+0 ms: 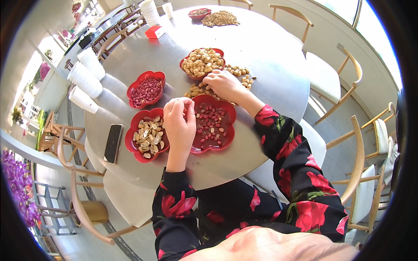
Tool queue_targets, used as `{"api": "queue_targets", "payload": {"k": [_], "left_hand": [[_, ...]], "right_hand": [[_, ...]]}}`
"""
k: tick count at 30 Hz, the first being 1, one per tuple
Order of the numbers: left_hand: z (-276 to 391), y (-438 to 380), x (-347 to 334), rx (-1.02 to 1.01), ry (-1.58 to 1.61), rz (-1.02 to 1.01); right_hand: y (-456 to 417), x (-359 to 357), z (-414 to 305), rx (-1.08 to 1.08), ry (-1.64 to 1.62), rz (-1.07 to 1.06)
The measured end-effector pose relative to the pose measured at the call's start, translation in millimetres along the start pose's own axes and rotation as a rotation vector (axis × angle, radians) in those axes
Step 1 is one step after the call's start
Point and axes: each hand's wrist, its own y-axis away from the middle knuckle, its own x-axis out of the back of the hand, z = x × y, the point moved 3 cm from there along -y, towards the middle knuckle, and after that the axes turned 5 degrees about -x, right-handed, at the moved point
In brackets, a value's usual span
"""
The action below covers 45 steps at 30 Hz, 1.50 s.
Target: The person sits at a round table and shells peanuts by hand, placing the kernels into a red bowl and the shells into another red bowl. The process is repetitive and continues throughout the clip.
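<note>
My left hand (179, 122) is raised between two red scalloped bowls, its fingertips curled together; whether they pinch something is hidden. To its right, one red bowl (232, 125) holds scattered red-skinned peanut kernels (209, 121). On its other side, a second red bowl (128, 143) contains split peanut shells (148, 135). My right hand (225, 85) reaches to loose unshelled peanuts (199, 90), just below a heaped bowl of whole peanuts (202, 62). Its fingertips are bent down, and what they touch cannot be made out. Farther left, another red bowl (131, 87) is filled with red kernels (147, 91).
A smartphone (113, 143) lies at the left of the round metal table (261, 65). Stacks of white cups (85, 80) line the left edge. At the back are a red-and-white box (155, 32), a small red bowl (198, 15) and a peanut heap (220, 18). Wooden chairs (351, 70) surround the table.
</note>
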Motion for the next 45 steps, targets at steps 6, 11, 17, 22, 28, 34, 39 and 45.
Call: {"api": "queue_targets", "payload": {"k": [6, 11, 17, 22, 28, 34, 39, 45], "left_hand": [[5, -3, -1, -0.022, 0.01, -0.013], [2, 0, 2, 0.017, 0.014, -0.054], [30, -11, 5, -0.206, -0.013, -0.017], [26, -5, 7, -0.065, 0.163, -0.044], [9, 4, -3, 0.102, 0.427, -0.027], [2, 13, -9, 0.377, 0.797, -0.054], [-1, 14, -12, 0.427, 0.937, -0.079], [-1, 15, -10, 0.504, 1.033, -0.082]], "right_hand": [[3, 5, 6, -0.07, 0.112, -0.085], [3, 25, -6, -0.384, -0.704, -0.051], [26, 44, -50, -0.582, -1.843, -0.443], [31, 36, -61, -0.56, -1.857, -0.538], [36, 39, -74, -0.526, -1.766, -0.562], [38, 38, -79, -0.469, -1.708, -0.532], [37, 47, -84, -0.437, -1.632, -0.514], [35, 44, -86, -0.446, -1.549, -0.456]]}}
